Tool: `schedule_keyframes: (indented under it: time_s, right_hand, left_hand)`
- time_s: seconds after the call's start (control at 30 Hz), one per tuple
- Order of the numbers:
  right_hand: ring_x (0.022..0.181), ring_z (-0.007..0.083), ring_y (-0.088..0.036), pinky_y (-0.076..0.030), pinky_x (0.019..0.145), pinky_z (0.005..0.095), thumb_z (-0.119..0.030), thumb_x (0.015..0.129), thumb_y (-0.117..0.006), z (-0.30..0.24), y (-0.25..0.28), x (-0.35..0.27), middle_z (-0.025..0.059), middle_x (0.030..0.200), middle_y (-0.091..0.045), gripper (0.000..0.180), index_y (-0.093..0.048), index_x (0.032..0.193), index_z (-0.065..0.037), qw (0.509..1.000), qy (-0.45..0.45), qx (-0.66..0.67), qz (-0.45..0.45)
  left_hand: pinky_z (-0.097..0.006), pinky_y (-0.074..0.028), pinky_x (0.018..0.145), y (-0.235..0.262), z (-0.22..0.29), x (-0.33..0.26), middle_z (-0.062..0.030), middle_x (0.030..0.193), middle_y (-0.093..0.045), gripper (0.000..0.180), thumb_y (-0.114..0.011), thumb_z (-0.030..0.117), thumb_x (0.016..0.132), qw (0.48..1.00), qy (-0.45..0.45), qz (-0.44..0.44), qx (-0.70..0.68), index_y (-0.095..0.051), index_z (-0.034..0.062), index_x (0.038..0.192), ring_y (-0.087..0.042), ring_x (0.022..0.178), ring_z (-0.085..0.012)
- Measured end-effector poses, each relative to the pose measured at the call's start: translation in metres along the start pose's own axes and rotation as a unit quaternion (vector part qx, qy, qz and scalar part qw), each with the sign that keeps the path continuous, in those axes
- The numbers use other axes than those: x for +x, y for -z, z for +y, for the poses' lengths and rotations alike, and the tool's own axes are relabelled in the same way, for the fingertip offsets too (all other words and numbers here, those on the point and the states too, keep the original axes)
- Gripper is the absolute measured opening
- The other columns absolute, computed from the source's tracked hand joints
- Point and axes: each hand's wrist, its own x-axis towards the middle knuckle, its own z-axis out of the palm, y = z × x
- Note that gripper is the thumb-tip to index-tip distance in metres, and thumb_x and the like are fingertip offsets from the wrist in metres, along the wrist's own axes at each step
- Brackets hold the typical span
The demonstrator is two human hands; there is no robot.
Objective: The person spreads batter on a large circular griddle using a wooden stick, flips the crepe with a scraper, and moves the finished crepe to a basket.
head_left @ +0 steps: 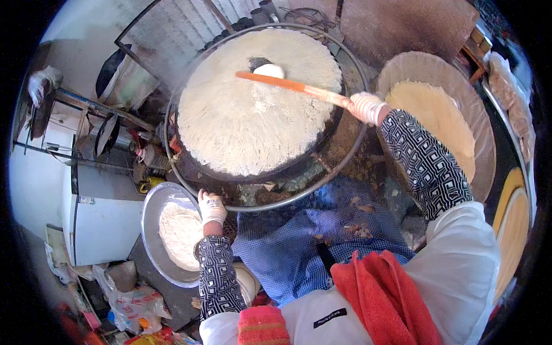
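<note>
A large round griddle [332, 129] carries a thin, pale layer of batter [241, 123] over most of its surface. On the batter's far part sits a white lump of dough [269, 71], beside a dark bare patch. My right hand [365, 108], in a white glove, is wrapped round the end of a long flat wooden scraper [287, 85]; its blade reaches left across the batter, against the lump's near side. At the near left, my gloved left hand [212, 208] has its fingers bent over the metal ring [270, 208] that surrounds the griddle.
Next to my left arm stands a metal basin [150, 230] holding pale flour or dough [179, 233]. A wide lined basket [486, 149] with thin tan flatbread [431, 115] is at the right. Blue cloth [322, 236] hangs in front of me. Plastic bags [135, 305] lie lower left.
</note>
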Motion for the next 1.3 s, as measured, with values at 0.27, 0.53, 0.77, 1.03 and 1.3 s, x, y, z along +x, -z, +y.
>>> schedule_keyframes:
  time_s: [0.27, 0.53, 0.77, 1.03, 1.3]
  right_hand:
    - [0.063, 0.01, -0.059, -0.044, 0.047, 0.0258, -0.028, 0.091, -0.066, -0.113, -0.007, -0.134, 0.0077, 0.093, -0.068, 0.048, -0.053, 0.133, -0.008, 0.841, 0.047, 0.519, -0.147]
    - [0.034, 0.0097, -0.041, -0.032, 0.032, 0.0253, -0.023, 0.097, -0.058, -0.103, -0.065, -0.148, -0.0016, 0.055, -0.051, 0.046, -0.048, 0.141, -0.017, 0.637, -0.087, 0.766, 0.014]
    - [0.034, 0.0129, -0.042, -0.032, 0.029, 0.0288, -0.025, 0.096, -0.059, -0.132, -0.076, -0.101, 0.0007, 0.056, -0.052, 0.045, -0.05, 0.139, -0.019, 0.684, -0.071, 0.725, -0.023]
    - [0.035, 0.0135, -0.041, -0.036, 0.032, 0.0315, -0.03, 0.095, -0.06, -0.178, -0.075, -0.085, 0.0025, 0.053, -0.048, 0.045, -0.05, 0.139, -0.029, 0.683, -0.101, 0.718, -0.088]
    - [0.036, 0.0141, -0.042, -0.035, 0.032, 0.031, -0.033, 0.097, -0.057, -0.223, -0.092, -0.104, 0.0023, 0.053, -0.049, 0.041, -0.048, 0.137, -0.036, 0.496, -0.058, 0.848, -0.179]
  left_hand:
    - [-0.048, -0.019, 0.116, -0.03, -0.031, 0.02, -0.0059, 0.1, -0.069, 0.023, -0.056, 0.019, 0.081, 0.999, -0.002, 0.028, -0.019, -0.076, 0.0194, 0.09, -0.054, 0.116, -0.026]
    - [-0.045, -0.025, 0.111, -0.006, -0.001, -0.003, -0.0069, 0.108, -0.07, 0.024, -0.058, 0.028, 0.082, 1.0, 0.018, 0.0, -0.013, -0.076, 0.0181, 0.095, -0.057, 0.115, -0.0252]
    - [-0.041, -0.043, 0.084, 0.089, 0.133, -0.048, -0.0061, 0.084, -0.073, 0.022, -0.068, 0.037, 0.076, 0.983, 0.025, 0.014, -0.183, -0.075, 0.017, 0.082, -0.068, 0.083, -0.0253]
    - [-0.05, -0.028, 0.109, 0.14, 0.203, -0.158, -0.0179, 0.132, -0.05, 0.06, -0.06, 0.041, 0.088, 0.84, -0.196, 0.222, -0.454, -0.047, 0.0028, 0.132, -0.045, 0.125, -0.0334]
    - [-0.051, -0.041, 0.093, 0.021, 0.075, -0.226, -0.016, 0.116, -0.059, 0.043, -0.064, 0.025, 0.084, 0.857, 0.143, 0.24, -0.432, -0.055, 0.0044, 0.12, -0.054, 0.112, -0.034]
